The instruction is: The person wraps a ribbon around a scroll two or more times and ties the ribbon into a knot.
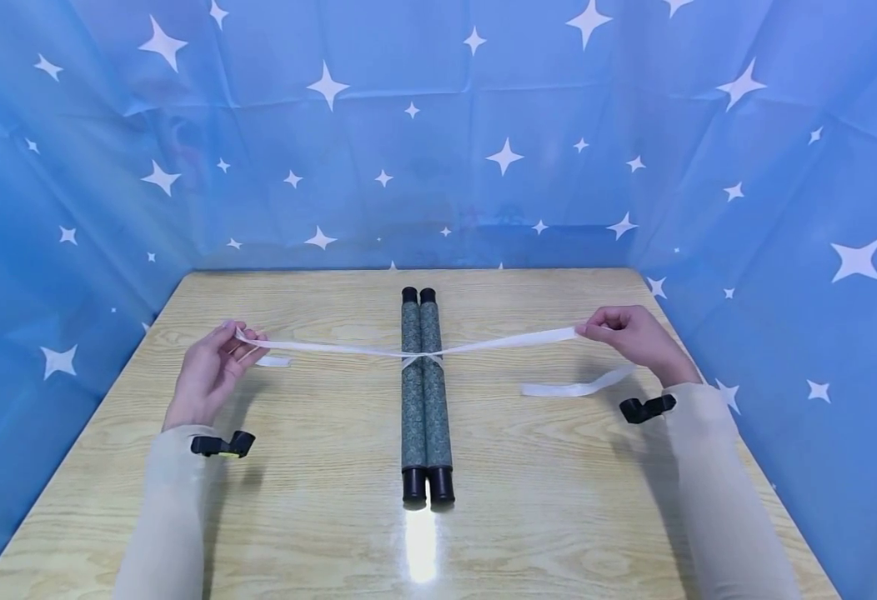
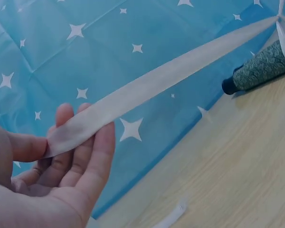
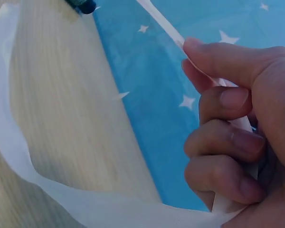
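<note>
Two green patterned scrolls (image 1: pixel 413 408) with black end knobs lie side by side on the table. A white ribbon (image 1: pixel 513 340) wraps around both and crosses over itself on top, near their far half. My left hand (image 1: pixel 213 367) pinches one end of the ribbon between thumb and fingers, left of the scrolls. On the other side, my right hand (image 1: pixel 637 337) grips the opposite length, its fingers curled. Both lengths stretch above the table. In the right wrist view, the loose tail of the ribbon (image 3: pixel 23 166) hangs from the hand and bends down to the tabletop.
The scrolls rest on a light wood-grain table (image 1: pixel 318 533). A blue curtain (image 1: pixel 423 200) with white stars stands behind the table and along both sides. Black wrist cameras (image 1: pixel 224 445) are strapped over the pale sleeves.
</note>
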Available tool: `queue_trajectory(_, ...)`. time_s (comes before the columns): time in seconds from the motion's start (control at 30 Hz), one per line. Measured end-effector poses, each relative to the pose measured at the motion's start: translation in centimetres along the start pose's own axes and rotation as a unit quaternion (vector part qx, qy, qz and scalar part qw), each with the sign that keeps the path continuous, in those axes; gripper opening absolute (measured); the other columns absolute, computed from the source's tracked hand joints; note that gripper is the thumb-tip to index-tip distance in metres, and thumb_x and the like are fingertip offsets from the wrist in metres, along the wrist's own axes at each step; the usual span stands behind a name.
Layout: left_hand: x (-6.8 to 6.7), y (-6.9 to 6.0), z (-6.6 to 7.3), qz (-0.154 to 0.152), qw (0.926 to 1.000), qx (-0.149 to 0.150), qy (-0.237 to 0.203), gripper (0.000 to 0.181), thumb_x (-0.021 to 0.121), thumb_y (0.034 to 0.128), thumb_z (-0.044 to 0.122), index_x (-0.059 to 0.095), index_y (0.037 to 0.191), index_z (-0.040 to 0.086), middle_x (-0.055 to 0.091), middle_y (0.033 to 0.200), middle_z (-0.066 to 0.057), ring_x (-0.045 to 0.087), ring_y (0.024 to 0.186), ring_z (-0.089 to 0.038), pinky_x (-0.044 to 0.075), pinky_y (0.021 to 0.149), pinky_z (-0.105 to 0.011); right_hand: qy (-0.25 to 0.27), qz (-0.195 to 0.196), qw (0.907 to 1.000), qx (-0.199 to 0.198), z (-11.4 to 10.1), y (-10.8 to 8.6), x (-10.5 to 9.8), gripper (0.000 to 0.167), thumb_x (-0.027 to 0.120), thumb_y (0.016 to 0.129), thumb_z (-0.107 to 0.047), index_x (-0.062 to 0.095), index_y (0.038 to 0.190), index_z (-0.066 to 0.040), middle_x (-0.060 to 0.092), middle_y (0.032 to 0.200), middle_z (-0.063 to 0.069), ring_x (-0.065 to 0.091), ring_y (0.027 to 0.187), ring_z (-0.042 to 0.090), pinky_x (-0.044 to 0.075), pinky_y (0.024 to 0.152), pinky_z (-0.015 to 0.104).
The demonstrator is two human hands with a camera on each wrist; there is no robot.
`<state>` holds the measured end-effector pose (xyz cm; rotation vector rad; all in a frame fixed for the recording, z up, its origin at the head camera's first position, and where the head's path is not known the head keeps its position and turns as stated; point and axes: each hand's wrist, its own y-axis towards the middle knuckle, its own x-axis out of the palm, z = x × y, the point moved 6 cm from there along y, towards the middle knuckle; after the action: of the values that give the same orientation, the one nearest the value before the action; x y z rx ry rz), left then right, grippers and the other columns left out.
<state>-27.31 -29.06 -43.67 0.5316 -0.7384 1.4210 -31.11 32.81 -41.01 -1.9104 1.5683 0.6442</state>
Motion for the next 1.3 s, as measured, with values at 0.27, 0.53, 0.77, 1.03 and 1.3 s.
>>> queue_trajectory(0.27, -2.1, -0.6, -0.3, 0.041, 0.9985, -0.036, 0.003, 0.019, 0.047, 0.1095, 0.012, 0.061, 0.105, 0.0, 0.071, 0.096, -0.013, 0.074, 0.098, -0.025, 0.058, 0.096, -0.038, 0.011, 0.005, 0.9997, 0.019, 2.1, 0.1, 0.7, 0.055, 0.069, 0.093, -0.058, 0.07, 0.107, -0.004, 0.039, 0.065, -0.006, 0.044, 0.074, 0.021, 0.038, 0.069, 0.035)
queue_trajectory(0.53, -3.6, -0.8, -0.7, 0.068, 0.995, -0.066, 0.033, 0.022, 0.045, 0.1101, 0.015, 0.062, 0.105, 0.001, 0.067, 0.091, -0.008, 0.073, 0.096, -0.021, 0.057, 0.099, -0.035, 0.021, 0.006, 0.9996, 0.016, 3.2, 0.4, 1.3, 0.053, 0.069, 0.094, -0.056, 0.07, 0.104, -0.004, 0.043, 0.065, -0.008, 0.044, 0.075, 0.023, 0.038, 0.069, 0.036)
queue_trajectory(0.77, -4.5, -0.7, -1.0, 0.087, 0.9901, -0.09, 0.063, 0.023, 0.042, 0.1106, 0.014, 0.062, 0.105, 0.002, 0.066, 0.089, -0.006, 0.072, 0.093, -0.019, 0.059, 0.095, -0.033, 0.007, -0.002, 0.9996, 0.026, 4.2, 0.1, 1.9, 0.054, 0.068, 0.094, -0.057, 0.072, 0.102, -0.004, 0.069, 0.1, 0.004, 0.053, 0.088, 0.02, 0.041, 0.075, 0.033)
queue_trajectory(1.03, -5.2, -0.8, -1.3, 0.1, 0.9875, -0.096, 0.075, 0.025, 0.04, 0.111, 0.011, 0.062, 0.104, 0.002, 0.067, 0.085, -0.006, 0.073, 0.091, -0.019, 0.06, 0.092, -0.034, -0.004, -0.011, 0.9998, 0.016, 5.1, 0.7, 2.3, 0.049, 0.066, 0.096, -0.055, 0.074, 0.1, -0.007, 0.071, 0.114, 0.011, 0.06, 0.098, 0.027, 0.046, 0.084, 0.033)
queue_trajectory(1.3, -4.6, -0.4, -1.0, 0.081, 0.9912, -0.079, 0.069, 0.026, 0.042, 0.1113, 0.014, 0.062, 0.099, 0.003, 0.069, 0.086, -0.006, 0.074, 0.089, -0.018, 0.059, 0.093, -0.033, -0.026, 0.011, 0.999, 0.035, 5.4, -0.3, -0.3, 0.057, 0.067, 0.092, -0.063, 0.073, 0.108, -0.008, 0.066, 0.1, 0.015, 0.052, 0.084, 0.023, 0.042, 0.072, 0.033)
